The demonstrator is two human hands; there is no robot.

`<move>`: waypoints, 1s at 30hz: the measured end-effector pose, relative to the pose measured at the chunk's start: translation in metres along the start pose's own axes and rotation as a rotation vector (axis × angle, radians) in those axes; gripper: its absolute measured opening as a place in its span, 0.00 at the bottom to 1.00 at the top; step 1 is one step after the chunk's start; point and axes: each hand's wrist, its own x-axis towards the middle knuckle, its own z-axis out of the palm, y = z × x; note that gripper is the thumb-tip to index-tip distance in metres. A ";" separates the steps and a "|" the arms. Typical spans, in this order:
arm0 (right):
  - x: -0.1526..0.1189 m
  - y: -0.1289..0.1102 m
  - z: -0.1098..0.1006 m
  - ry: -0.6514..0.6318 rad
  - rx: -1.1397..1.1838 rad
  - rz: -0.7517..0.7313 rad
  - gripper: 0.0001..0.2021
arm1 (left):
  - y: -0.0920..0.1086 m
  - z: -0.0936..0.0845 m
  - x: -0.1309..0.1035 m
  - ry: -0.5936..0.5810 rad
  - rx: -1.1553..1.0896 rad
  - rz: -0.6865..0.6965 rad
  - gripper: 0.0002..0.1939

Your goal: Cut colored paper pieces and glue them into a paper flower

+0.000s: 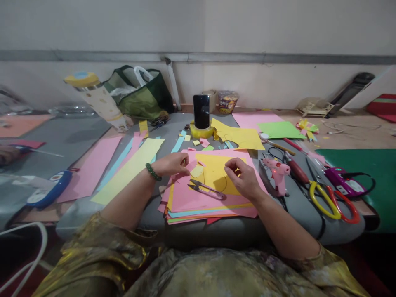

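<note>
My left hand (173, 164), with a green bead bracelet at the wrist, is above the left part of a stack of coloured paper (185, 202). Its fingers are curled together; what they may hold is too small to make out. Beside it lie small pale yellow paper pieces (197, 171). My right hand (244, 177) is closed in a pinch over a yellow sheet (213, 175) on the stack, its contents also unclear. A thin dark curved line shows on that sheet near the right fingers. Thread snips (208, 190) rest on the pink top sheet between my hands.
A phone (201, 111) stands upright behind the stack, with paper scraps in front. To the right lie a pink glue gun (276, 173), a screwdriver (295, 167) and scissors (324, 200). Paper strips (130, 171), a tall bottle (100, 101) and a green bag (142, 93) are left.
</note>
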 end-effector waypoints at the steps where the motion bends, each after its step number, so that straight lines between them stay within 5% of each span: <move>1: 0.000 0.000 0.000 -0.007 0.001 -0.001 0.05 | -0.001 -0.001 0.000 0.013 -0.024 0.011 0.15; 14: 0.001 0.001 0.002 -0.073 0.009 -0.026 0.09 | 0.008 -0.023 -0.028 0.073 -0.365 0.146 0.17; 22: 0.000 -0.005 0.002 -0.185 0.140 -0.017 0.13 | 0.066 0.019 -0.021 0.036 -0.313 0.448 0.17; 27: 0.006 -0.006 -0.003 -0.148 0.113 0.036 0.17 | 0.067 0.032 -0.013 -0.115 -0.634 0.287 0.23; 30: 0.001 -0.014 -0.016 -0.130 0.021 0.024 0.15 | 0.060 0.036 -0.010 -0.076 -0.688 0.281 0.24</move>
